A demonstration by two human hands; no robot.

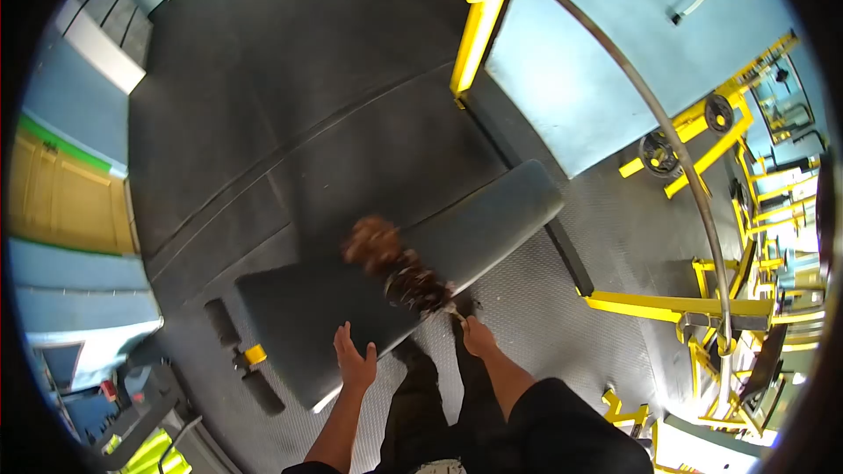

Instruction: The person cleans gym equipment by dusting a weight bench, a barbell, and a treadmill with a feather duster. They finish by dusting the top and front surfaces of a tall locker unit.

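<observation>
A brown feather duster (pixel 413 281), its feathers smeared by motion, reaches over the black padded bench (pixel 307 307) from the near side. My right hand (pixel 479 337) is closed around its handle, just off the bench's near edge. Over the near left part of the bench, my left hand (pixel 355 360) is held with its fingers stretched and its thumb apart, holding nothing. The bench lies slanted across the view, from lower left to upper right.
Foam rollers (pixel 223 323) on a yellow bracket stick out at the bench's left end. A long barbell (pixel 667 127) spans the yellow uprights (pixel 654 305) on the right. Weight plates (pixel 659 154) and other machines stand beyond. A yellow door (pixel 70 197) is at far left.
</observation>
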